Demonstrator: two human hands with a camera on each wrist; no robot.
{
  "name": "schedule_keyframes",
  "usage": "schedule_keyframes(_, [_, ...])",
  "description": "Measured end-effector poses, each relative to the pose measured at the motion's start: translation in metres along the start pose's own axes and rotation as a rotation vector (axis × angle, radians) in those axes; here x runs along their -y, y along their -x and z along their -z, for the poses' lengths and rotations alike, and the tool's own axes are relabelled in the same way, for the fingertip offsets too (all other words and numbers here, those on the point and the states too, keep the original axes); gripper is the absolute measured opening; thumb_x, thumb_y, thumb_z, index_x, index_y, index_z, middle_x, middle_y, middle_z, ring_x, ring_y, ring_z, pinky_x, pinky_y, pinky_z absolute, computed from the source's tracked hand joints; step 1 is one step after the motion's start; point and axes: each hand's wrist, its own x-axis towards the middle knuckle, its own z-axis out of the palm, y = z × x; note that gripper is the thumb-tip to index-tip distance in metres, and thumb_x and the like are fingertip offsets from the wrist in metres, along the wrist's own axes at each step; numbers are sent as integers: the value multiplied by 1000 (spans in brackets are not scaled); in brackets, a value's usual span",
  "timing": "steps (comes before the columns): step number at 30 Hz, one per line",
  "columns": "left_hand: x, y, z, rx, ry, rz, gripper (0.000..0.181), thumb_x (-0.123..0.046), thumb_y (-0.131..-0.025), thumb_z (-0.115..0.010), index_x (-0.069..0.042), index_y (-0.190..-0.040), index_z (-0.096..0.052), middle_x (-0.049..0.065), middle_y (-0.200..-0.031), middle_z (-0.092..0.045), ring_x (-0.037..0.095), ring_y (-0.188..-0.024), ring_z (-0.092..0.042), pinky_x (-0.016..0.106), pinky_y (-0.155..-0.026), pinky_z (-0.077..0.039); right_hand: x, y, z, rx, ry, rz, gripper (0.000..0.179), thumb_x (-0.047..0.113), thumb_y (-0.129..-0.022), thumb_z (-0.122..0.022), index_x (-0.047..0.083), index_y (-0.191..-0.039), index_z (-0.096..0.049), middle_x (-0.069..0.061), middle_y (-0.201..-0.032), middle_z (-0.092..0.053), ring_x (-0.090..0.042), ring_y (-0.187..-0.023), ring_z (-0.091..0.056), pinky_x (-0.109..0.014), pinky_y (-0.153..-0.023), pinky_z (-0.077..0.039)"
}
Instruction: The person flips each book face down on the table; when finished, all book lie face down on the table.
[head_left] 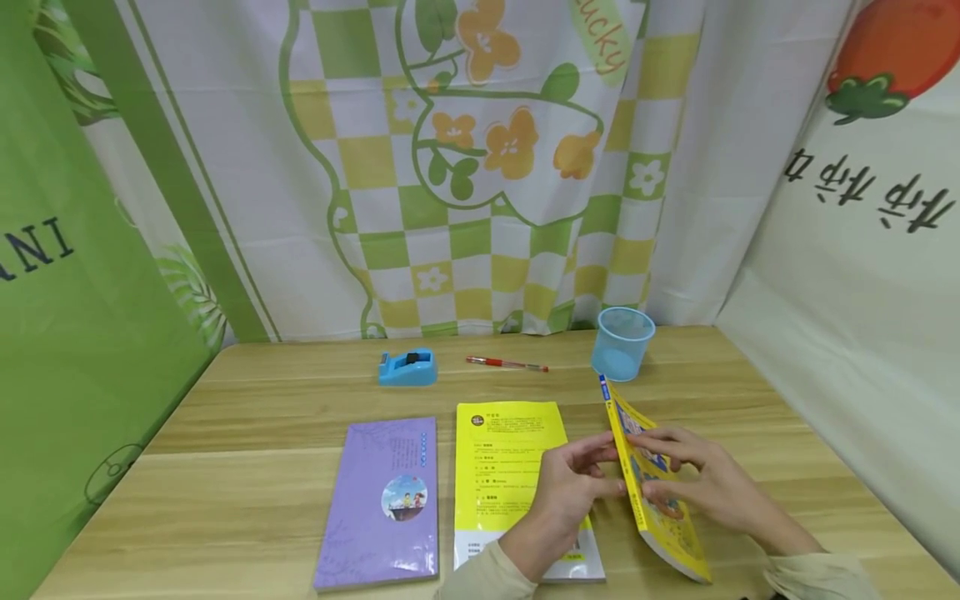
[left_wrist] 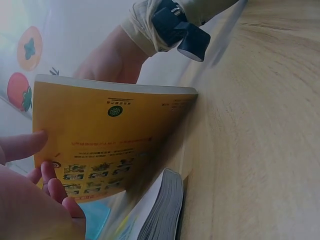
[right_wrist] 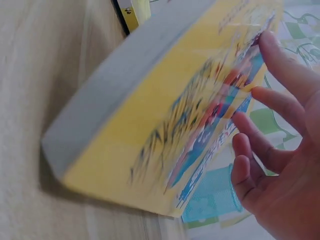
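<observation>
A yellow paperback book (head_left: 667, 508) with a colourful picture cover stands tilted on the table, spine up, bottom page edge towards me. My left hand (head_left: 562, 492) touches it from the left, with thumb and fingertips at the back cover near the spine in the left wrist view. From the other side, my right hand (head_left: 697, 475) rests fairly straight fingertips on the front cover (right_wrist: 200, 115). Neither hand wraps round the book. Lying under my left forearm is another yellow book (head_left: 510, 467), partly hidden. A purple book (head_left: 382, 508) lies flat to its left.
A blue tape dispenser (head_left: 408, 368), a red pen (head_left: 506, 363) and a light-blue mesh pen holder (head_left: 622, 343) are along the back of the wooden table (head_left: 262, 417). Patterned curtains (head_left: 480, 167) hang behind and at both sides.
</observation>
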Motion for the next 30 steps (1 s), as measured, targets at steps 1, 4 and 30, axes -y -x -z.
schedule_keyframes(1, [-1, 0, 0, 5, -1, -1, 59, 20, -68, -71, -8, -120, -73, 4, -100, -76, 11, -82, -54, 16, -69, -44, 0, 0, 0, -2, -1, 4, 56, 14, -80, -84, 19, -133, -67, 7, -120, -64, -10, -86, -53, -25, -68, -43])
schedule_keyframes(4, [-2, 0, 1, 17, -11, -7, 58, 19, -70, -72, -9, -121, -73, 3, -101, -75, 11, -83, -54, 16, -71, -44, 1, 0, 0, -13, 0, 23, 57, 13, -80, -83, 19, -134, -66, 9, -121, -63, -11, -87, -53, -26, -68, -42])
schedule_keyframes(30, [-10, 4, 1, 129, -136, -150, 51, 3, -82, -77, -12, -129, -69, 4, -111, -72, 9, -85, -50, 16, -67, -38, -1, -2, 0, -86, -28, 211, 67, -6, -76, -79, 8, -139, -61, 18, -131, -59, -3, -90, -53, -22, -70, -43])
